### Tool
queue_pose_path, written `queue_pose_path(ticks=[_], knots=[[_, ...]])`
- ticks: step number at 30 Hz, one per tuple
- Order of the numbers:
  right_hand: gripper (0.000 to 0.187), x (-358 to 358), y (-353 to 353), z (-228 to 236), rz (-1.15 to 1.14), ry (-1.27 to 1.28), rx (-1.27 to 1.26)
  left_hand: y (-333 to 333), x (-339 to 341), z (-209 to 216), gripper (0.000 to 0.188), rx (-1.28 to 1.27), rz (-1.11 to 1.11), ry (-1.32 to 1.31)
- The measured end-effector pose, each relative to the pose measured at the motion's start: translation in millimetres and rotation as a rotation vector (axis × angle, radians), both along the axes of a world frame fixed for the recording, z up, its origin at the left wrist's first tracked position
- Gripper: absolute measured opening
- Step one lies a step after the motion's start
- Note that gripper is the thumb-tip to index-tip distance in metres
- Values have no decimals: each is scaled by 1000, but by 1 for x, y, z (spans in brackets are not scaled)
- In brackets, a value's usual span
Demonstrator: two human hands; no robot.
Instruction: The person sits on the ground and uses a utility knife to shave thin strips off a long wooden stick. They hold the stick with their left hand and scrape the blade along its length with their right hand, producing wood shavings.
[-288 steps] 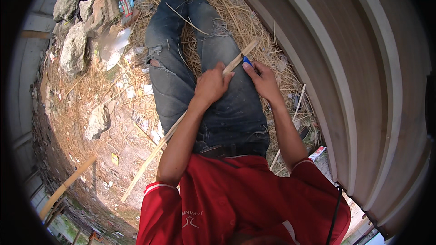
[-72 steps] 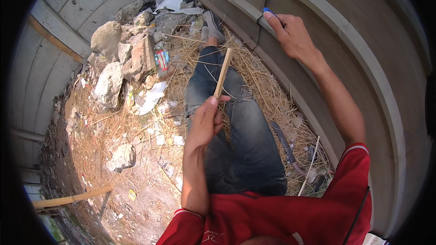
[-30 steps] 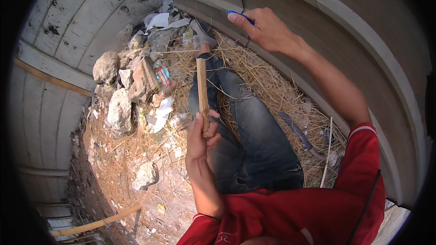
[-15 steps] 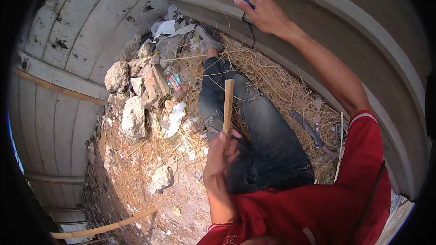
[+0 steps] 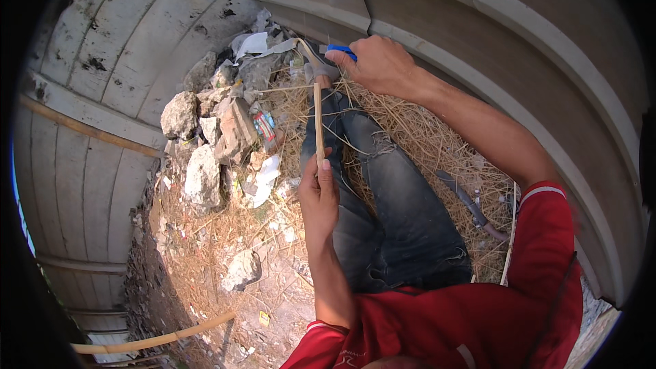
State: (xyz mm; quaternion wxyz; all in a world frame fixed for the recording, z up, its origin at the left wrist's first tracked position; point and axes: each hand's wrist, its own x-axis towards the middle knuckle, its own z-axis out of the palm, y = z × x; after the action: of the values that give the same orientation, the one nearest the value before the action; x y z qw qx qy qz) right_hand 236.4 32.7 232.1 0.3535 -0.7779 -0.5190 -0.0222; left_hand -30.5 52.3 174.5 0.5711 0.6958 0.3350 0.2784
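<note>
My left hand (image 5: pixel 318 195) is closed around the lower end of a pale split wooden stick (image 5: pixel 318 119), which looks like bamboo and points away from me over my shins. Farther forward and to the right, my right hand (image 5: pixel 386 65) grips a blue-handled utility knife (image 5: pixel 340 52). A short greyish blade appears to stick out to the left of its handle. The knife is beyond the stick's far tip and apart from it. My legs (image 5: pixel 410 212) in torn dark jeans stretch out beneath both hands.
Rocks (image 5: pixel 205 171) and litter lie left of my legs, with dry straw (image 5: pixel 417 123) to their right. A dark curved tool (image 5: pixel 468 198) rests on the straw. Corrugated sheet walls (image 5: pixel 506 48) enclose the far and right sides. A bamboo strip (image 5: pixel 157 339) lies lower left.
My right hand has come down and left with the knife, toward the stick. My left hand has shifted forward and slightly left, turning, so the stick shows narrower.
</note>
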Motion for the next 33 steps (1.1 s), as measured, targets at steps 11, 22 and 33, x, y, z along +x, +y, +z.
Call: queue_pose_path(ticks=[11, 22, 33], knots=[[72, -70, -51, -14, 371, -64, -86, 2, 8, 14, 37, -13, -3, -140], [81, 115, -17, 41, -331, 142, 263, -35, -6, -17, 37, 136, -75, 23], [37, -26, -109, -19, 68, 999, 349, -11, 13, 38, 29, 76, 79, -176]])
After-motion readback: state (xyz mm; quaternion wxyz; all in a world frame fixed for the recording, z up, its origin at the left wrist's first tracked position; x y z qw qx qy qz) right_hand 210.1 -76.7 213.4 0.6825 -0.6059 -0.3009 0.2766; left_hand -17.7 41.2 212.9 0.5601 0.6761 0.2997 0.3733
